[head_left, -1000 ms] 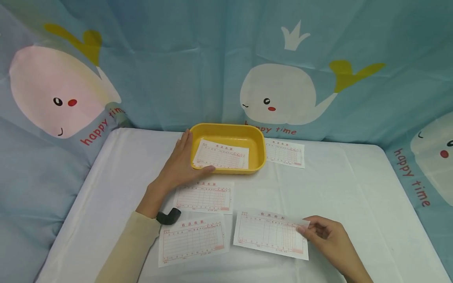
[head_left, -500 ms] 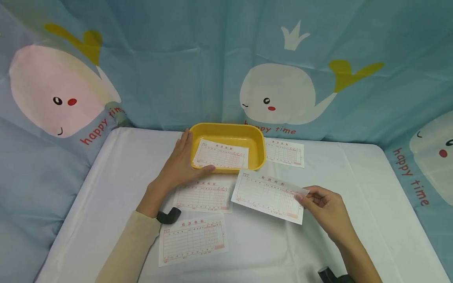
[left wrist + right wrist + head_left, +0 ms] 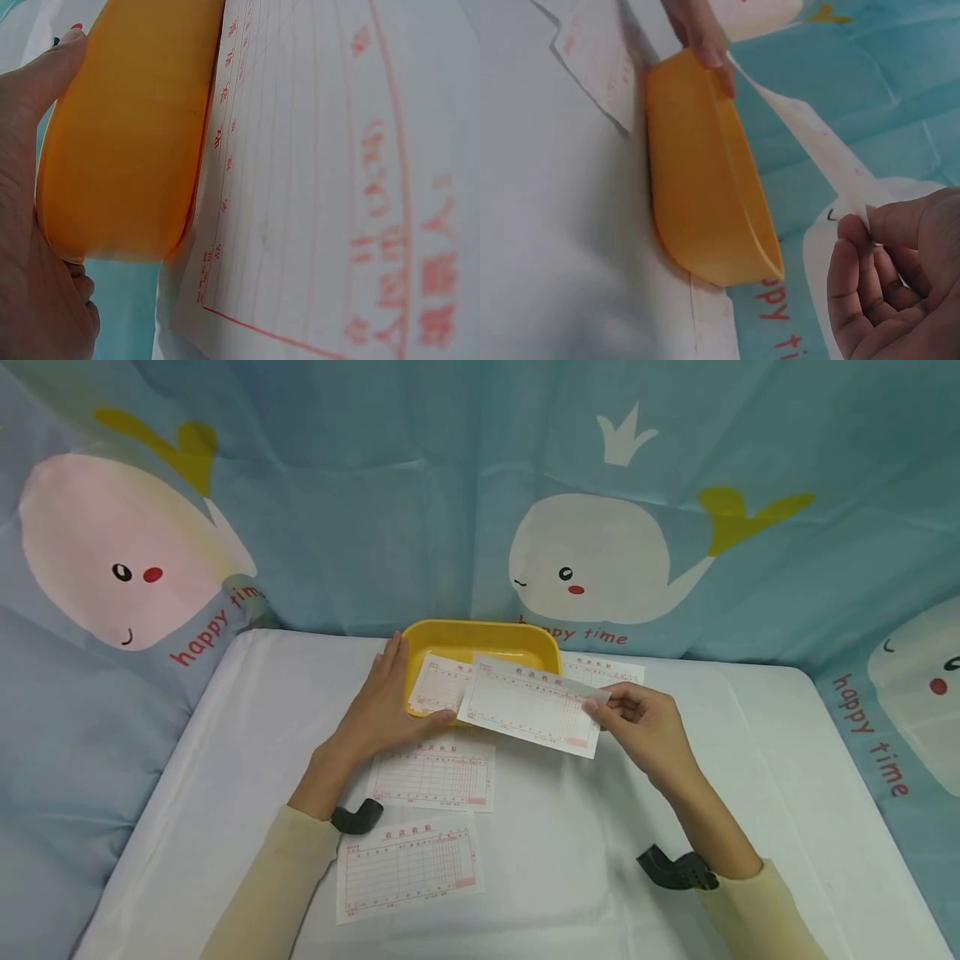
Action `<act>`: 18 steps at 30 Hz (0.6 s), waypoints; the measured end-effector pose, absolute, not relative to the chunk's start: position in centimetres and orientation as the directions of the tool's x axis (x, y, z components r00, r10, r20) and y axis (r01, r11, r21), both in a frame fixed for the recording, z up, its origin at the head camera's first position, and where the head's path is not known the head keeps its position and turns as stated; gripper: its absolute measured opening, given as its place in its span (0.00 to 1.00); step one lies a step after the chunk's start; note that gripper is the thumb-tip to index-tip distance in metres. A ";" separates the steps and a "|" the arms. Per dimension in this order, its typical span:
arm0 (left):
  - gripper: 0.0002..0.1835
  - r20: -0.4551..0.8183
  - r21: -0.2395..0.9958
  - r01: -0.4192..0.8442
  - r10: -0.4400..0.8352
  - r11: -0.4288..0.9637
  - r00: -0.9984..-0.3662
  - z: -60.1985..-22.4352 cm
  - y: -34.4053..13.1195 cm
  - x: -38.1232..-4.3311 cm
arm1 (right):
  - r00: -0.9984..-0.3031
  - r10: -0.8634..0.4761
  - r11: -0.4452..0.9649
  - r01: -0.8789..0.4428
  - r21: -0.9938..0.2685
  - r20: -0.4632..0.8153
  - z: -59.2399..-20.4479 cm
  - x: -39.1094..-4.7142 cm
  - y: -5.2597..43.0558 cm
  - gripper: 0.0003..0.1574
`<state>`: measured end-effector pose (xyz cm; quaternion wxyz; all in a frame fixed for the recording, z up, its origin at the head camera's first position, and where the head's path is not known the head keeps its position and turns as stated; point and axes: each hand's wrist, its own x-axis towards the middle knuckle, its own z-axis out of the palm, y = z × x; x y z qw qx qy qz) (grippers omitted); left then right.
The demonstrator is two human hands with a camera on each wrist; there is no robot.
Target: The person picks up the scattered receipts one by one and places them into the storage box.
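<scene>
A yellow plastic tray [image 3: 487, 628] stands near the back of the table with a printed receipt slip [image 3: 441, 683] inside. My left hand [image 3: 378, 710] holds its left front corner, thumb along the front rim and fingers along the left side; the left wrist view shows this hand [image 3: 37, 172] against the wall. My right hand [image 3: 648, 727] pinches the right edge of another receipt slip [image 3: 532, 706], tilted over the tray's front right part and hiding some of it. In the right wrist view, thumb and fingertips of the right hand [image 3: 892, 277] pinch that slip [image 3: 817, 135].
Two more receipt slips lie on the white cloth in front of the tray, a nearer one [image 3: 408, 868] and a farther one [image 3: 435, 777]. Another slip [image 3: 600, 672] lies right of the tray, partly covered. A blue whale-print curtain [image 3: 360, 527] hangs behind the table.
My right hand has lifted the receipt slip and carried it from the front of the table, up and leftward over the tray. The left hand and tray have stayed put.
</scene>
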<state>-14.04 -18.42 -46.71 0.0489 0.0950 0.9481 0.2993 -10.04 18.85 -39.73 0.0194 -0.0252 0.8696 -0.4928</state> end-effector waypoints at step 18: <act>0.77 -0.051 0.569 0.139 0.204 0.811 -0.978 -46.7 -18.5 -14.1 | -0.973 -0.207 0.684 -0.218 -0.696 0.100 -38.7 -17.1 13.4 0.11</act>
